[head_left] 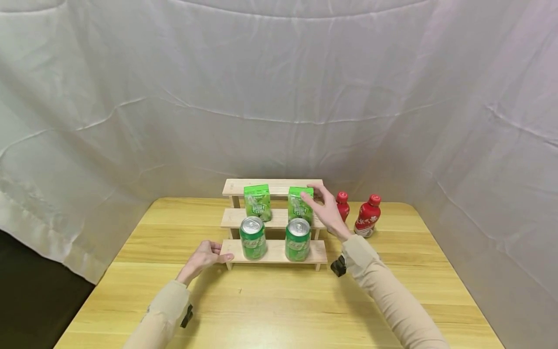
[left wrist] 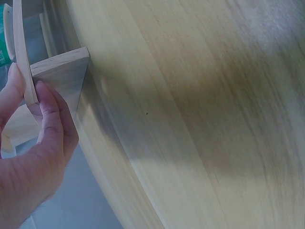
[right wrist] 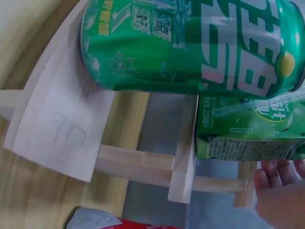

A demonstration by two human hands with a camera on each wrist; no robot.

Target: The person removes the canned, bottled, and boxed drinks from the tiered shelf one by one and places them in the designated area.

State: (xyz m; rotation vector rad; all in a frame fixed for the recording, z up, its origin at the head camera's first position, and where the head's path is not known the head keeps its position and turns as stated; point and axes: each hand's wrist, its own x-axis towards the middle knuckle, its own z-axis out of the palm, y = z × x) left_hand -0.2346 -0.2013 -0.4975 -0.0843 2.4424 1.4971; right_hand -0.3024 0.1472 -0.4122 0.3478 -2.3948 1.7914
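A three-step wooden display rack [head_left: 275, 249] stands on the table. My left hand [head_left: 205, 257] pinches the left end of its lowest board; in the left wrist view, thumb and fingers [left wrist: 50, 114] lie on either face of that board. On the middle step are two green juice cartons, the left one [head_left: 257, 203] and the right one [head_left: 296, 208]. My right hand [head_left: 328, 209] holds the right carton near its top, its far fingers partly hidden. Two green drink cans, left [head_left: 254, 242] and right [head_left: 298, 245], stand upright on the lowest step.
Two red bottles, one nearer the rack [head_left: 343, 206] and one farther right [head_left: 367, 216], stand right of it, the nearer partly behind my right hand. Behind the wooden table [head_left: 279, 310] hangs a pale curtain [head_left: 279, 97]. The top step [head_left: 279, 185] rises behind the cartons.
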